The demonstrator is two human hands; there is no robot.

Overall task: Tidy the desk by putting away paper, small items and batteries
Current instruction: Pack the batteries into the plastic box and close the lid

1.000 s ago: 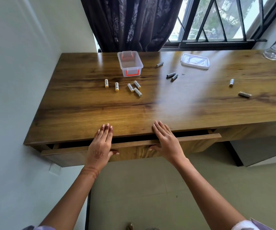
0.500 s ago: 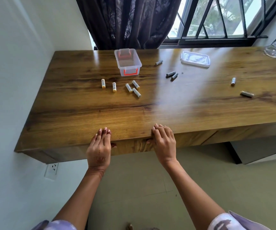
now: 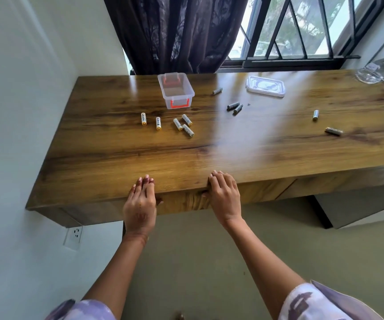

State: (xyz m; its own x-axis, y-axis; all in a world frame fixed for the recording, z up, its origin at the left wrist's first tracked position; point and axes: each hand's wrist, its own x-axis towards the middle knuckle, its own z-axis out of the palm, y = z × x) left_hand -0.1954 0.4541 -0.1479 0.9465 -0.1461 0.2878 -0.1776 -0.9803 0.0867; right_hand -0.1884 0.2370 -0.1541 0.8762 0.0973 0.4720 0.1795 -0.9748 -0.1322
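A big brown wooden desk [image 3: 209, 153] fills most of the view, with a dark curtain [image 3: 175, 33] hanging behind its far side. Under the near edge is a drawer [image 3: 186, 202], pushed all the way in. The left hand [image 3: 140, 204] lies flat, its fingers straight on the near edge of the desk and its thumb on the drawer front. The right hand [image 3: 224, 195] sits just to the right of it. Its fingers bend over the same edge and its thumb touches the drawer front, but I cannot tell if it is squeezing. Far back on the left stands a clear box [image 3: 176, 91] with orange handles. Its top is off and it looks empty. Its lid [image 3: 265, 86] lies flat, well apart to the right. A glass dish [image 3: 368, 76] sits in the far right corner. Five white and yellow batteries [image 3: 177, 124] lie just near the box, on the desk. Five grey batteries [image 3: 233, 105] are scattered farther right, two of them touching.
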